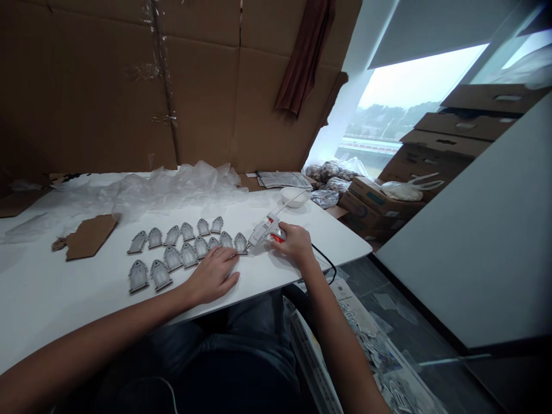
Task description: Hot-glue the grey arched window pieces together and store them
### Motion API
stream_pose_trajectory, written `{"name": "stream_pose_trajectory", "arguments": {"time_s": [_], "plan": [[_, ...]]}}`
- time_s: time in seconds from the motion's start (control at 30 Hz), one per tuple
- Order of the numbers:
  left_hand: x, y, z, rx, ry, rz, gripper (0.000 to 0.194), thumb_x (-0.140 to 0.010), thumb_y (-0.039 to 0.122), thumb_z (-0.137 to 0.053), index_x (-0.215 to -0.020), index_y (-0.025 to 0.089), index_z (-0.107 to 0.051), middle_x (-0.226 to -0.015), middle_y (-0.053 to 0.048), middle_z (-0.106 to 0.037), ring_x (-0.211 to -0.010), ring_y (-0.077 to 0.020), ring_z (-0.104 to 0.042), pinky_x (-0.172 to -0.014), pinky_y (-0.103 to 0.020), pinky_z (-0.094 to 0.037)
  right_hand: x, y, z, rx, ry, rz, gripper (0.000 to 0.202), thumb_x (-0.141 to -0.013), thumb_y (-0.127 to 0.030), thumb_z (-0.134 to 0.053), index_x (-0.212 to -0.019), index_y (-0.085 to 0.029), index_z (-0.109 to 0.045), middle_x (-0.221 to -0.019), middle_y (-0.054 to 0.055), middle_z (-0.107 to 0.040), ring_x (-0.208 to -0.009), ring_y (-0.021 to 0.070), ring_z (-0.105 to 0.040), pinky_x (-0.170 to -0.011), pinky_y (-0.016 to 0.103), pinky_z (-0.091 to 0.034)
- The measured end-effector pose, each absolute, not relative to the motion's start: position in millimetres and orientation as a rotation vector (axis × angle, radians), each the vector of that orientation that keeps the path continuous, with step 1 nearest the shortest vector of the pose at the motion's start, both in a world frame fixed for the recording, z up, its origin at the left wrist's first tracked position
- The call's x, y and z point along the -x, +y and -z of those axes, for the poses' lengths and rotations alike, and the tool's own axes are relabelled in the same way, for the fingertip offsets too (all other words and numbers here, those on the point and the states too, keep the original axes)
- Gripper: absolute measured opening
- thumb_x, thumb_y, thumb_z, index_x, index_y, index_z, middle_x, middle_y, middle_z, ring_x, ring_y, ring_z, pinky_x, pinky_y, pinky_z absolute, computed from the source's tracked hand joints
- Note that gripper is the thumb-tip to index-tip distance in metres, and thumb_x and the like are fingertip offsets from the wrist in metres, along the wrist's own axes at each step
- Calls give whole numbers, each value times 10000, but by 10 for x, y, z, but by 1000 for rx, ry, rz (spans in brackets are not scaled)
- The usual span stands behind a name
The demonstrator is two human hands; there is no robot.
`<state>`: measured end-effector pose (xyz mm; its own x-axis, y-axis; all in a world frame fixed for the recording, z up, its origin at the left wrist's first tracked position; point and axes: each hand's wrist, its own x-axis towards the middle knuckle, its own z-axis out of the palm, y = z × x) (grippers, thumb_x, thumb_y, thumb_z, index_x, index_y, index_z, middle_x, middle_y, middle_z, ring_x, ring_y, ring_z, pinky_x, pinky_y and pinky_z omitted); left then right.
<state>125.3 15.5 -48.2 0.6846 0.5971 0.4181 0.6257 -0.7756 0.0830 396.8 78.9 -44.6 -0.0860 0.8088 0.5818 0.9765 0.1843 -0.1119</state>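
Note:
My right hand [295, 244] is closed around the handle of a grey hot glue gun [260, 232] with a red trigger. A glue stick sticks out of its back end, and its nozzle points down at the base of a small grey door-shaped piece [240, 242] at the right end of a row. My left hand [214, 274] lies palm down on the table, fingers stretched out toward that piece, partly covering another door-shaped piece [213, 243]. Several like pieces lie in rows to the left, among them a nearer door-shaped piece [138, 276].
Crumpled clear plastic [185, 187] lies along the back of the white table [86, 305], below a cardboard wall [86, 86]. A torn cardboard scrap [90, 236] is at left, a white bowl [295, 197] at back right. A black cord [324, 257] hangs over the edge near a crate of pieces [375, 351].

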Motion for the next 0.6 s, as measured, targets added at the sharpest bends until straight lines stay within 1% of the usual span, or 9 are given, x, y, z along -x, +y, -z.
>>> {"name": "stream_pose_trajectory", "arguments": {"time_s": [0.2, 0.33, 0.5, 0.6], "plan": [[-1242, 167, 482, 2837, -1001, 667, 343, -891, 304, -421, -1179, 162, -544, -1225, -103, -526, -1131, -229, -466, -1052, -442, -300, -3981, 827, 467, 1702, -1834, 441, 344, -631, -481, -556, -809, -187, -558, -721, 34, -592, -651, 160, -510, -569, 248, -223], [-1230, 159, 491, 2789, -990, 693, 351, -892, 298, -411, -1193, 166, -534, -1242, -105, -523, -1153, -234, -449, -1051, -440, -299, -3951, 858, 487, 1736, -1771, 462, 326, -648, -468, -538, -789, -175, -517, -714, 33, -582, -636, 154, -499, -563, 251, -213], [-1217, 142, 529, 2666, -1102, 699, 325, -886, 318, -431, -1137, 153, -555, -1197, -102, -543, -1124, -230, -465, -1028, -415, -325, -3798, 864, 473, 1735, -1789, 405, 306, -684, -448, -526, -802, -169, -483, -747, 41, -585, -646, 155, -497, -559, 252, -206], [-1211, 155, 570, 2616, -1158, 671, 358, -882, 347, -437, -1163, 154, -544, -1262, -109, -506, -1179, -247, -433, -1054, -432, -297, -3656, 863, 456, 1708, -1826, 372, 300, -710, -431, -519, -847, -167, -480, -777, 48, -591, -640, 156, -493, -561, 255, -204]]}}
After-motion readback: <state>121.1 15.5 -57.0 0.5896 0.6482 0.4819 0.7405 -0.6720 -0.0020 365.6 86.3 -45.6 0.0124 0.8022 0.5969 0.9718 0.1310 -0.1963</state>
